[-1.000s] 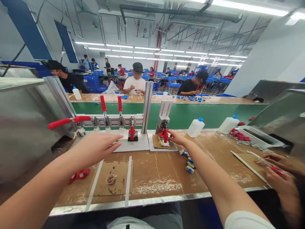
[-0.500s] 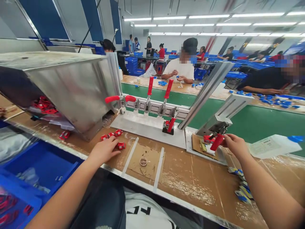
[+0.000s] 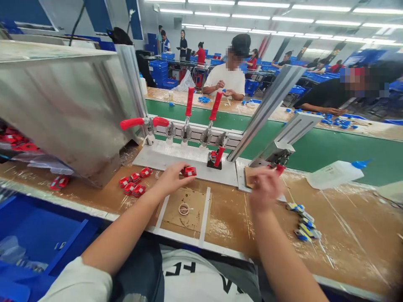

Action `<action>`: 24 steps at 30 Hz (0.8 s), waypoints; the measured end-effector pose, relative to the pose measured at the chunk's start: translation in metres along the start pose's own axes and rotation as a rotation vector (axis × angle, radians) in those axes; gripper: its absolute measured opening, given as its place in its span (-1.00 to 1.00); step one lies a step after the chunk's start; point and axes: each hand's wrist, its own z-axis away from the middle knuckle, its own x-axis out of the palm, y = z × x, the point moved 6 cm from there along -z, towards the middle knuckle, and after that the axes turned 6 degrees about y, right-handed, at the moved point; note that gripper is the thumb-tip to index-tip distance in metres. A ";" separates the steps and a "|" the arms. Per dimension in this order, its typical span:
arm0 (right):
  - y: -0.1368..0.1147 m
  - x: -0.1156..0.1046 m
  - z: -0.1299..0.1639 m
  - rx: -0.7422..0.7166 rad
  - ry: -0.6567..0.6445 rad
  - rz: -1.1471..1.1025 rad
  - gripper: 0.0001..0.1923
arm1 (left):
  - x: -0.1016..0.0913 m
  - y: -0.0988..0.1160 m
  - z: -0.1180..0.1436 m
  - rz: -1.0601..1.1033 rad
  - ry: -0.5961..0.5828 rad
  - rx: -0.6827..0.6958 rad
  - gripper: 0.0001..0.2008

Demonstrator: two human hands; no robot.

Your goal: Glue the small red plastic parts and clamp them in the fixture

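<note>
My left hand (image 3: 172,179) pinches a small red plastic part (image 3: 190,171) between thumb and fingers, above the front edge of the long metal base plate (image 3: 163,157). Blurred by motion, my right hand (image 3: 267,188) is in front of the right-hand clamp fixture (image 3: 281,153) and covers much of it. Whether its fingers hold anything is not clear. On the long fixture stands a row of toggle clamps with red handles (image 3: 215,105); under the rightmost one sits a black block with a red part (image 3: 214,159). Several similar red parts (image 3: 134,182) lie left of my left hand.
A small round cup (image 3: 184,209) sits on taped cardboard. Blue-and-yellow parts (image 3: 304,224) and a white bottle with a blue tip (image 3: 335,174) lie at right. A metal housing (image 3: 63,105) and a blue bin (image 3: 67,247) occupy the left. Co-workers sit across the green belt (image 3: 352,147).
My left hand has picked up a red part from beside the pile and moved right with it. My right hand has left the clamp handle and come left and nearer. The view has shifted.
</note>
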 end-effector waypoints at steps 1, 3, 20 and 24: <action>-0.017 0.034 0.025 -0.070 -0.282 -0.009 -0.79 | 0.014 0.002 -0.010 0.067 -0.020 0.005 -0.65; -0.036 0.081 0.069 -0.196 -0.641 0.005 -0.68 | 0.042 -0.001 -0.023 0.190 -0.076 -0.017 -0.62; -0.033 0.122 0.134 -0.355 -1.117 0.096 -0.59 | 0.091 -0.039 -0.018 0.657 -0.282 -0.284 -0.49; -0.038 0.120 0.134 -0.280 -1.105 -0.024 -0.60 | 0.088 -0.036 -0.016 0.691 -0.291 -0.286 -0.51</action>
